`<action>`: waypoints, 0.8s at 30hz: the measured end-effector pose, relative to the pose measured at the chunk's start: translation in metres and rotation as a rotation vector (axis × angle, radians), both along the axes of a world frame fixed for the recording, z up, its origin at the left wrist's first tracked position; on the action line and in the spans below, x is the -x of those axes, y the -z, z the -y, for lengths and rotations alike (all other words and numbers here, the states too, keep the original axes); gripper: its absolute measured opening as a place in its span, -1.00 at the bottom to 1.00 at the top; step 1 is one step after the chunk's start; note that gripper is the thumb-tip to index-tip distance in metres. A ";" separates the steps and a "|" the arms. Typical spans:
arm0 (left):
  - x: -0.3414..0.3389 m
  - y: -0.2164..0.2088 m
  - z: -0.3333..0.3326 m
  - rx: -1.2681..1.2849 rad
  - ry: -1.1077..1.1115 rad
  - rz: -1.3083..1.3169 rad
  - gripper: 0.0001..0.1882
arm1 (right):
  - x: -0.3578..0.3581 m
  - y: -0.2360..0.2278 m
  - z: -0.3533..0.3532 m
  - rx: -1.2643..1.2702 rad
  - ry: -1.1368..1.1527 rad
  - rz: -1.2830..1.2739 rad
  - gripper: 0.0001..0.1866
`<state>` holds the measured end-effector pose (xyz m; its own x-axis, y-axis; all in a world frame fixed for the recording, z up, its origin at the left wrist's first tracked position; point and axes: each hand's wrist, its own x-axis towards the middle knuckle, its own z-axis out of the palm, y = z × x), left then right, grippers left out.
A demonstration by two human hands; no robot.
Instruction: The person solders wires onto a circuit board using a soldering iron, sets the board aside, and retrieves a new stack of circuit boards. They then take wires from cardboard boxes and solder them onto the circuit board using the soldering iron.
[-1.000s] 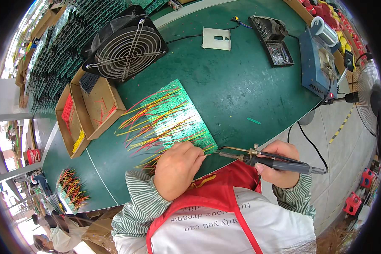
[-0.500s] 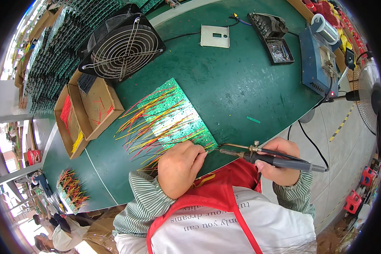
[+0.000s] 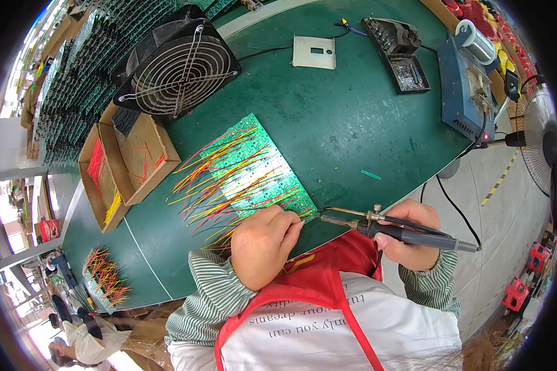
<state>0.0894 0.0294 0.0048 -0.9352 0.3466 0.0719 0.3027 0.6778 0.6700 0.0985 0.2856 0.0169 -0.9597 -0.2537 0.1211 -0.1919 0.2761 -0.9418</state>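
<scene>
One soldering iron (image 3: 408,232), dark-handled, metal-tipped. Long axis nearly level across the view, slightly tilted; tip points to the person's left, toward the near corner of the circuit board; handle and cord end trail to the right. Location: near edge of the green worktable (image 3: 353,123), over the red apron.

Right hand (image 3: 411,238): closed around the iron's handle, thumb on top.

Left hand (image 3: 263,244): curled narrow, fingertips pinched at the board's near edge, just beside the iron's tip; what the fingers pinch cannot be made out.

One green circuit board (image 3: 260,170), flat on the table, long axis running diagonally away from the person; red and yellow wire leads (image 3: 210,179) fan off its left side.

Beyond, to the left: two open cardboard boxes (image 3: 136,154) holding red and yellow wires. Behind them, a black fan with wire grille (image 3: 179,65). Far right: a blue station unit (image 3: 461,86) and a black tray (image 3: 399,52).
</scene>
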 end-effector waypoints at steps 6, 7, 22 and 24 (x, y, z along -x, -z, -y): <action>0.003 0.008 0.003 0.015 0.011 0.040 -0.92 | 0.002 0.013 0.005 0.088 0.160 0.132 -0.79; 0.002 0.002 0.003 0.031 0.017 0.038 -0.92 | 0.003 0.010 0.008 0.142 0.193 0.135 -0.79; 0.121 -0.019 0.084 0.447 0.024 -0.077 -0.78 | 0.043 0.026 0.050 0.375 0.286 0.146 -0.77; 0.121 -0.019 0.085 0.379 0.033 -0.005 -0.78 | 0.041 0.030 0.048 0.358 0.260 0.119 -0.77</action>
<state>-0.0320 -0.0559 0.0238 -0.9232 0.3793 -0.0627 0.3309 0.8670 0.3724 0.0573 0.2378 -0.0126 -0.9985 0.0353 0.0424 -0.0440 -0.0457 -0.9980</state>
